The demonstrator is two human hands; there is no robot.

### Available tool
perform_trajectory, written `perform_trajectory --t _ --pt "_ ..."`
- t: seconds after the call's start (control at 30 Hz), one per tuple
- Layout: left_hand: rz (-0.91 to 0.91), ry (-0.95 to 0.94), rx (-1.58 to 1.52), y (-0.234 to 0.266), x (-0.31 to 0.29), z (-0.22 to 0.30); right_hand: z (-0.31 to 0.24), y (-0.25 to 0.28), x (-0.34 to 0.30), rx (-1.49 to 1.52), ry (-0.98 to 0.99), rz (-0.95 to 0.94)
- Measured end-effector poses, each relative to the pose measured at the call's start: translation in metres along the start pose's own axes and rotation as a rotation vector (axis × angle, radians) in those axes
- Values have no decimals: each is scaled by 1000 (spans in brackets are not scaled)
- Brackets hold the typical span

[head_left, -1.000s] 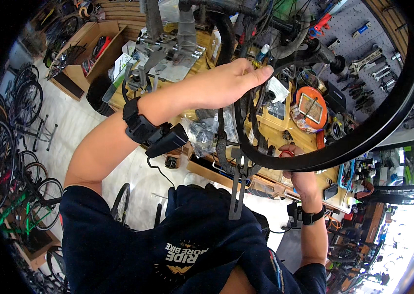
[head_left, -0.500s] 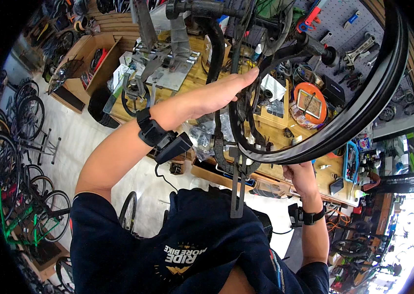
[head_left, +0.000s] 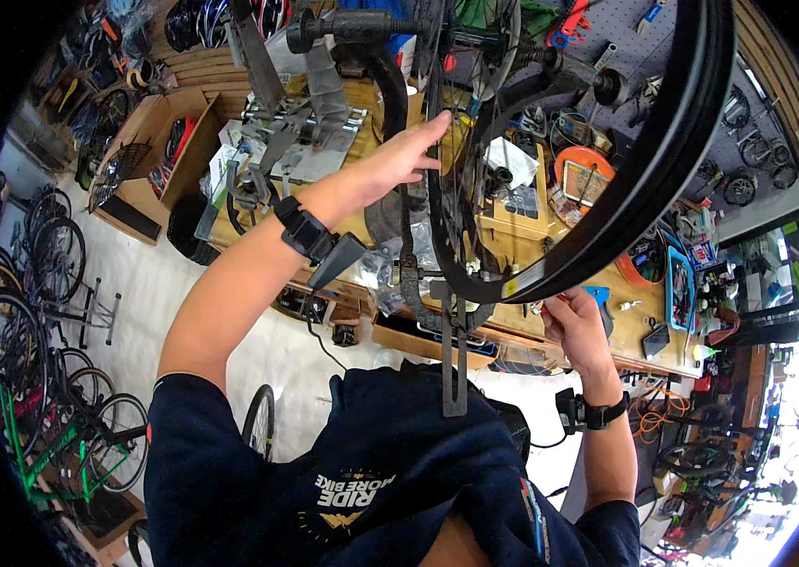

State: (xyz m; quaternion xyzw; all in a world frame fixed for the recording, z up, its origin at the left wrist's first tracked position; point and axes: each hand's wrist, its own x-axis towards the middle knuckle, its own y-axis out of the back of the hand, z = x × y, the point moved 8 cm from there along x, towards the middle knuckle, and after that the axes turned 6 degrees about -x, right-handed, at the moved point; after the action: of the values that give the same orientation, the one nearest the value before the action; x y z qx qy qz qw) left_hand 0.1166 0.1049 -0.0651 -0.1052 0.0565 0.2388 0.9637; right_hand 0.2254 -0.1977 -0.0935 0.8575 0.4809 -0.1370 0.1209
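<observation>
A bicycle wheel with a black rim (head_left: pixel 661 184) stands upright in a dark metal truing stand (head_left: pixel 392 90), whose slotted plate (head_left: pixel 454 378) points toward me. My left hand (head_left: pixel 399 161) is open, fingers stretched out, at the left side of the rim; whether it touches the rim I cannot tell. At the rim's lower right, my right hand (head_left: pixel 577 329) pinches a small red tool (head_left: pixel 539 307), mostly hidden by the fingers and rim. A pale label (head_left: pixel 524 280) shows on the rim near this hand.
Behind the wheel runs a wooden workbench (head_left: pixel 640 333) with an orange round tray (head_left: pixel 586 175), a blue basket (head_left: pixel 680 288) and a blue object (head_left: pixel 600 304). Tools hang on a grey pegboard (head_left: pixel 669 66). A cardboard box (head_left: pixel 168 118) and parked bicycles (head_left: pixel 64 416) are at the left.
The wheel has turned: a label now shows low on the rim where a silver band was. My left hand has moved back off the rim. The red tool at my right hand has come into sight.
</observation>
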Motion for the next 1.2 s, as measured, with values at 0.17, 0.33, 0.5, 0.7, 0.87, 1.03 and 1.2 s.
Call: perform_trajectory --t 0.17,0.33,0.5,0.7,0.87,1.03,1.2 --pt "-146 -47 36 18 14 1 -4 1 -6 34 28 7" --pt "-83 -102 226 20 9 10 -1 4 -8 48 12 12" --pt "-218 -184 317 -10 -16 53 -3 6 -10 63 17 49" --pt "-204 -126 108 -43 -56 120 -2 5 -6 91 25 16" --pt "-362 -354 -23 -63 -57 161 -4 2 -4 102 37 4" --pt "-351 -181 -243 -75 -66 196 -1 4 -6 84 48 27" --pt "-537 -81 -224 -66 -57 152 2 8 -9 58 37 52"
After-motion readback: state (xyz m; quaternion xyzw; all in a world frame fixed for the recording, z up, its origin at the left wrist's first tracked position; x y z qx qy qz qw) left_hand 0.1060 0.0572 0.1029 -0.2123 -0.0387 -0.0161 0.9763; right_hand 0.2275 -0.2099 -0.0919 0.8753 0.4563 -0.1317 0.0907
